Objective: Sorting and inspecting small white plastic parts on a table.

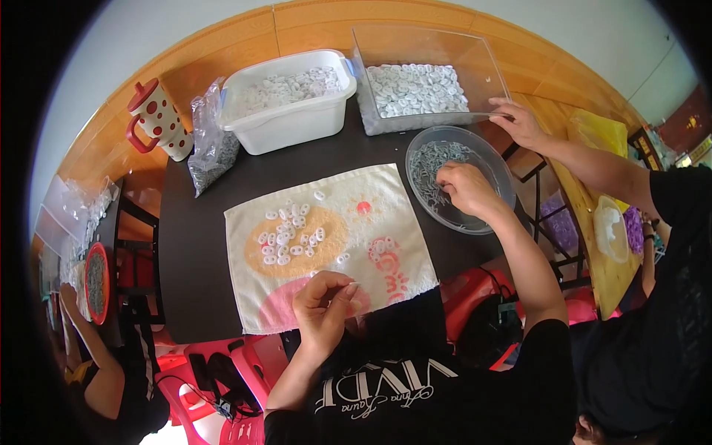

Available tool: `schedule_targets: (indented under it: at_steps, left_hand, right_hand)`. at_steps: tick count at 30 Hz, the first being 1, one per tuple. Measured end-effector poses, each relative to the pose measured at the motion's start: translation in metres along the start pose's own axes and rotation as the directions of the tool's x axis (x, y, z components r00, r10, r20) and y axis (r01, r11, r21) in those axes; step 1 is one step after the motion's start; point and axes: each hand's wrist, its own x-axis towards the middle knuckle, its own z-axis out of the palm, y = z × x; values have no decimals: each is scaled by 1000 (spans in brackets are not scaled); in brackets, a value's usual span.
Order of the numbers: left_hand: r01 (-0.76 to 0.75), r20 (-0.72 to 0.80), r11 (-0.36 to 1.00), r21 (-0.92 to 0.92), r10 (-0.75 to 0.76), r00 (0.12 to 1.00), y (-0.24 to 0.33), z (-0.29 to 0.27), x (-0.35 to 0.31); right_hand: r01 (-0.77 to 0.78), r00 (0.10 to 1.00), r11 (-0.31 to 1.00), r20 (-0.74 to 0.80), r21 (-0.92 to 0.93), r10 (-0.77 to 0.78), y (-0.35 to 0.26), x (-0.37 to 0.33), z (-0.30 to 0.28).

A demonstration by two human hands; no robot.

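My left hand (324,305) is closed in a pinch above the near edge of a cream towel (297,194). A thin, pale piece (354,283) shows at its fingertips, likely one of the white oval plastic pieces. Several such white pieces with two holes (283,237) lie scattered on the towel's printed orange patch. To the right, my right hand (467,189) reaches into a round clear bowl (506,174) of small grey metal pieces (430,165). Its fingers are drawn together at the heap, and what they hold is hidden.
At the back stand a white tub (293,122) and a clear bin (415,122), both with white pieces. Another person's hand (519,124) touches the bin's right edge. A bag of grey pieces (213,152) and a dotted tumbler (157,122) stand back left. Another person sits left.
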Motion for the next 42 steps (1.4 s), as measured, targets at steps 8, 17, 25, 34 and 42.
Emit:
schedule_targets:
  at_steps: [8,17,25,34,42]
  left_hand:
    - [-113,-82,990,80,119,989,-4,-8,6]
    - [11,-31,998,-63,-13,999,-6,-12,9]
    - [58,-36,985,-162,-64,997,-4,-13,8]
    - [94,-17,863,-496,-118,993,-3,-18,13]
    - [183,-30,714,-676,-274,961,6,-14,7]
  right_hand:
    - [41,995,984,-102,173,-23,0,-16,-1]
    - [23,976,966,-215,259,35,10,-16,-2]
    - [98,898,682,-359,725,253,-91,-27,-10]
    - [378,843,594,-529,710,95,-215,-37,75]
    - [369,786,726,-612,581,90,-224,-37,82]
